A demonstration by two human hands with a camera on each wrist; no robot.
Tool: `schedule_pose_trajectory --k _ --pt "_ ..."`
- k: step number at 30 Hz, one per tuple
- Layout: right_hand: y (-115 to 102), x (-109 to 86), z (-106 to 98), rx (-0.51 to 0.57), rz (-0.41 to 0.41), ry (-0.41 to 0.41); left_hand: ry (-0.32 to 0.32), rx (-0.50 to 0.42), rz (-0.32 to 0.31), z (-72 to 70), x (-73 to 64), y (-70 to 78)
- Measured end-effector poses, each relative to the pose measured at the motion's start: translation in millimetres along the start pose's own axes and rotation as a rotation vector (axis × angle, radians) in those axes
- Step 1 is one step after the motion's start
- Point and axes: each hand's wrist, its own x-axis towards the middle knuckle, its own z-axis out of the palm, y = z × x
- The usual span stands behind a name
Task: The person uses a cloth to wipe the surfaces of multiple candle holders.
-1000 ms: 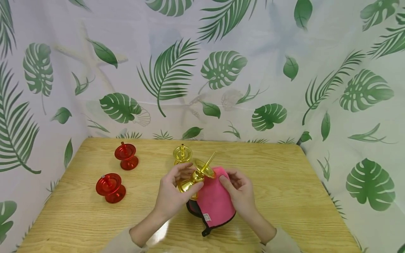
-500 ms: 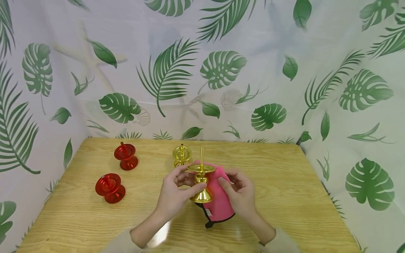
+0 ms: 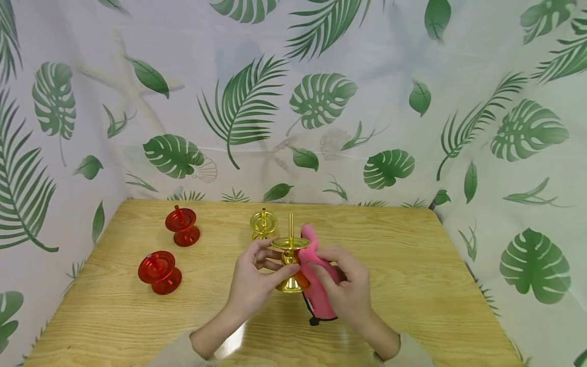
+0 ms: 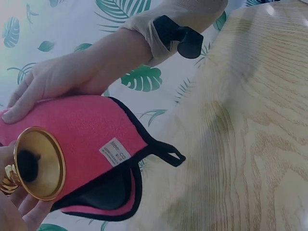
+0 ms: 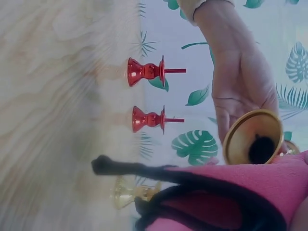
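Upright in my left hand (image 3: 251, 280) is a gold candle holder (image 3: 293, 286), with a dish and a thin spike on top. Thumb and fingers grip it around the middle. My right hand (image 3: 348, 285) pinches a pink cloth mitt (image 3: 321, 303) with black edging against the holder's right side. In the left wrist view, the holder's round hollow base (image 4: 54, 166) lies in front of the mitt, which shows a white label (image 4: 114, 152) and a black hanging loop (image 4: 168, 155). The right wrist view shows the base (image 5: 239, 144) from below, above the pink fabric.
A second gold candle holder (image 3: 264, 222) stands farther back on the wooden table (image 3: 412, 306), just behind my left hand. On the left stand two red candle holders, one at the back (image 3: 187, 237) and one nearer (image 3: 167, 283). Leaf-patterned cloth (image 3: 257, 168) hangs around the table.
My left hand has turned the gold candle holder from tilted to upright. My right hand has shifted its hold on the mitt, which now bunches narrower, with its top standing up behind the holder.
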Motion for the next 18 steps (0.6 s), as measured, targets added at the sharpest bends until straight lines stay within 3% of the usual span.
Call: schedule_pose_trajectory --k 4,7,13,18 --pt "-6 3.1 0 -0.043 -0.12 -0.013 0.01 0.023 0.011 -0.8 0.1 -0.9" --pt "-10 4.3 0 -0.064 -0.147 -0.019 0.01 0.032 0.014 -1.2 0.0 -1.6" --pt "-11 3.1 -3 -0.121 -0.086 -0.019 -0.012 -0.004 -0.017 -1.3 -1.5 -0.3" --pt "-9 -0.8 -4 -0.102 0.026 -0.009 -0.024 -0.024 -0.027 -0.8 -3.1 1.6"
